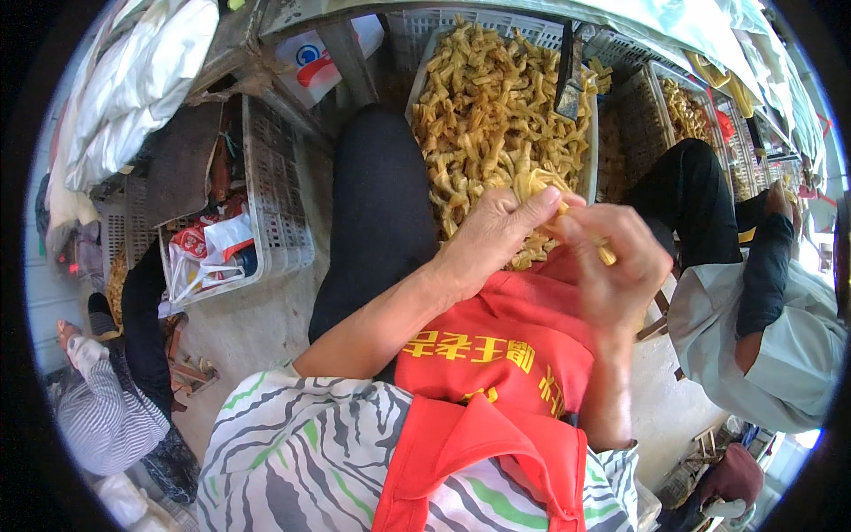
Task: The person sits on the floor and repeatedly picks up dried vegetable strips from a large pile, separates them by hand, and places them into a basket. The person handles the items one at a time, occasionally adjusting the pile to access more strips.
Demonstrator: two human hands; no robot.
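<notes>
A light plastic crate (594,153) stands before me, heaped with folded or knotted yellow-brown pieces (492,100), which look like dried plant strips. Above its near end my left hand (505,223) pinches a pale yellow strip (546,179) between thumb and fingers. My right hand (615,256), somewhat blurred, holds the other part of the same piece, its short end (606,255) sticking out below the fingers. Both hands are close together over a red apron (492,332) with yellow writing.
Left of my knee stands a grey plastic crate (282,263) holding bags. A dark metal bar (568,80) hangs over the full crate's right side. A co-worker in a pale top (758,332) sits at right, another in stripes (120,412) at left. A cloth-covered table frame (299,16) spans the top.
</notes>
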